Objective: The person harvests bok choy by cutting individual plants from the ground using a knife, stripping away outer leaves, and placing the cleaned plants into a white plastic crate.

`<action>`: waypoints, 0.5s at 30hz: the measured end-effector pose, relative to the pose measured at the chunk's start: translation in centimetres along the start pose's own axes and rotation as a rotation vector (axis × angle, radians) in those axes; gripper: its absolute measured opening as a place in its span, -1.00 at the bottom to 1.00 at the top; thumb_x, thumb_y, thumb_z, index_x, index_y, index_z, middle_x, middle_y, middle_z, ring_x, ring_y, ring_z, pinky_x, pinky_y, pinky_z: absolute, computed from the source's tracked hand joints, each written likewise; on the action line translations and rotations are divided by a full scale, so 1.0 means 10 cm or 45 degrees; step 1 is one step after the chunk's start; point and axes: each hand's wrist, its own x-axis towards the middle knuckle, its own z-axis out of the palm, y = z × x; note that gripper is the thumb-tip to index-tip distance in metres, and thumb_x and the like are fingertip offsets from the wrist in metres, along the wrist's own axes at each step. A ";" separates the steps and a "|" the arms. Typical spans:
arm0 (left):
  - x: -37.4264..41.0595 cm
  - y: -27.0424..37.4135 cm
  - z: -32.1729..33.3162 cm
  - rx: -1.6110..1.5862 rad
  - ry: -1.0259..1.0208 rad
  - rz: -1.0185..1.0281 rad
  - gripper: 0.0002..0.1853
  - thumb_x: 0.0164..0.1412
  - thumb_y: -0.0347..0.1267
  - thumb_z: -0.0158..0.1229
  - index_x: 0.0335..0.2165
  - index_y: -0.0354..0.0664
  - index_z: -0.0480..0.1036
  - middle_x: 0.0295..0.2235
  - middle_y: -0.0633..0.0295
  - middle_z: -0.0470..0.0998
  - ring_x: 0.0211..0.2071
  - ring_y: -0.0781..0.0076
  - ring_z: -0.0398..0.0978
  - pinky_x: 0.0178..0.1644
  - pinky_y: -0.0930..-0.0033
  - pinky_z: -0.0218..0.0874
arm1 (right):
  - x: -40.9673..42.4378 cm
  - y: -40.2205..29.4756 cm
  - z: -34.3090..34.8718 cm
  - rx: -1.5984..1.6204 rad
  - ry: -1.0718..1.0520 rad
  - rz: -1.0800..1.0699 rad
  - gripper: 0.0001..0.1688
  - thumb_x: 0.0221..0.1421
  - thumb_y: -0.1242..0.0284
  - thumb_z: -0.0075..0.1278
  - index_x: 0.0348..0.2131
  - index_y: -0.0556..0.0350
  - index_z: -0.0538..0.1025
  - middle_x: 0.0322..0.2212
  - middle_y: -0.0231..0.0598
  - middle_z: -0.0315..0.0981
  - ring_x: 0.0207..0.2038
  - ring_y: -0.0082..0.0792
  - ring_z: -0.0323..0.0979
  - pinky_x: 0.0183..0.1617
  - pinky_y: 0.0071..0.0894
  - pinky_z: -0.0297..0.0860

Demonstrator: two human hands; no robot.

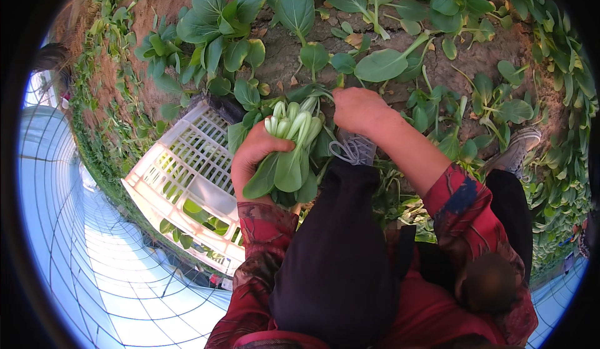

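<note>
My left hand is wrapped around a bunch of bok choy. The pale cut stem ends point up and away from me, and the green leaves hang down over my wrist. My right hand is just right of the bunch, with its fingers curled closed. From its fingertips a thin green stalk runs left to the stems of the bunch. My fingers hide the end of that stalk. A grey lace-up shoe shows below my right hand, beside my dark-trousered knee.
To the left a white slatted plastic crate leans at a tilt, with leafy greens inside. Bok choy plants and loose leaves cover the brown soil. My other shoe rests at right. Greenhouse sheeting curves along the lower left.
</note>
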 end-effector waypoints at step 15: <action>0.05 -0.17 -0.13 -0.212 -0.060 0.031 -0.33 -0.31 -0.67 0.09 -0.04 -0.32 0.32 -0.16 0.16 0.48 -0.13 0.31 0.44 0.03 0.37 0.20 | -0.06 -0.04 0.16 0.008 0.028 0.058 -0.69 -0.03 0.43 -0.17 -0.30 0.29 0.41 -0.40 0.11 0.47 -0.26 0.09 0.44 -0.17 -0.04 0.34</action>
